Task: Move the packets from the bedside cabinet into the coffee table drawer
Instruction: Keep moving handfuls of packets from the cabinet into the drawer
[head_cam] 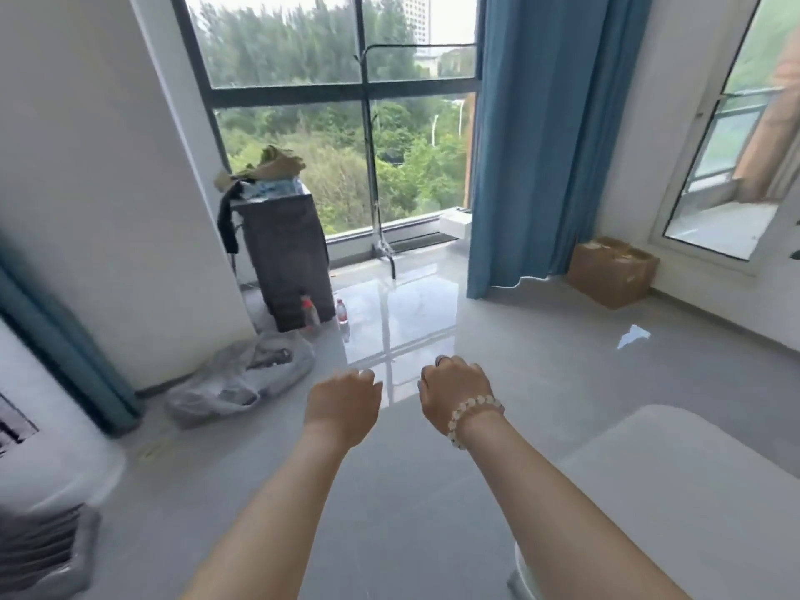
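Big window [329, 101] at 12 o'clock, blue curtain [541, 145] at 1, grey floor [433, 491] all around. White table [692, 491] at 4, dark cabinet [290, 257] at 10 with clutter on top, box [610, 270] at 3, plastic bag [242, 378] at 8. Left hand [342, 402] and right hand [454, 391] hang at 6 over the floor, each grip loosely curled, holding nothing. Can't tell where the packets are from here.

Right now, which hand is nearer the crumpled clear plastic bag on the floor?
Left. The left hand hovers right of the crumpled clear plastic bag; the right hand is farther right.
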